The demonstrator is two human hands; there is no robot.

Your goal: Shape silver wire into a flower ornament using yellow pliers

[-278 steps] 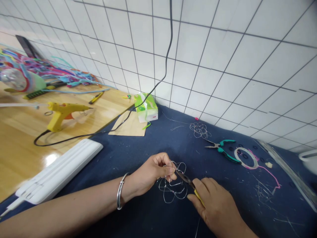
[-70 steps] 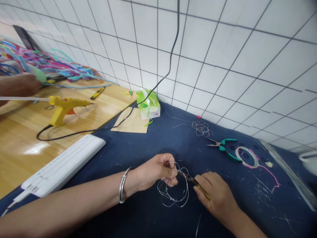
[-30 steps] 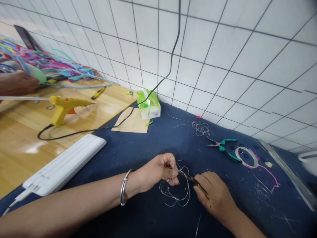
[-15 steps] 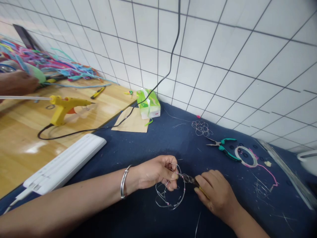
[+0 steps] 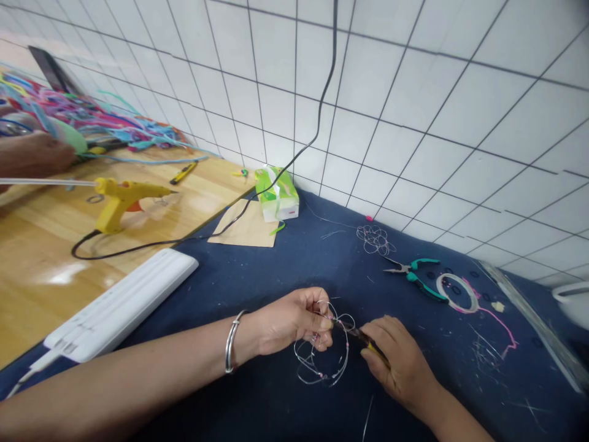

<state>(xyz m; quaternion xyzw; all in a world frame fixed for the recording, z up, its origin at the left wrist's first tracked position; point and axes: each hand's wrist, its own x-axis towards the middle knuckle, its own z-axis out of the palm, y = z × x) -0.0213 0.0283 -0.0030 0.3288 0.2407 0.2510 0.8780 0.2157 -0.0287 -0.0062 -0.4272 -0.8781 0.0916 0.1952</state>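
My left hand point(image 5: 299, 320) pinches a looped silvery wire ring point(image 5: 346, 362) strung with small pink beads, with wire loops hanging below the fingers. In my right hand point(image 5: 400, 362) is a pair of pliers point(image 5: 375, 350) with yellow on the handles. Their dark jaws reach the wire right beside my left fingertips; whether they grip it I cannot tell. A similar coil of wire loops point(image 5: 375, 239) lies farther back on the dark blue cloth point(image 5: 257, 276), close to teal-handled pliers point(image 5: 414, 274).
Offcuts of wire point(image 5: 488, 353) and a white ring point(image 5: 458, 293) lie at right. At left are a white power strip point(image 5: 124, 301) and a yellow glue gun point(image 5: 119, 199), its cord crossing the table. Another person's hand point(image 5: 37, 153) is by colourful pipe cleaners point(image 5: 105, 123). A tissue pack point(image 5: 277, 196) stands near the wall.
The beaded wire ring has turned and shifted slightly to the right and up in my left hand. The pliers in my right hand are angled a little more downward.
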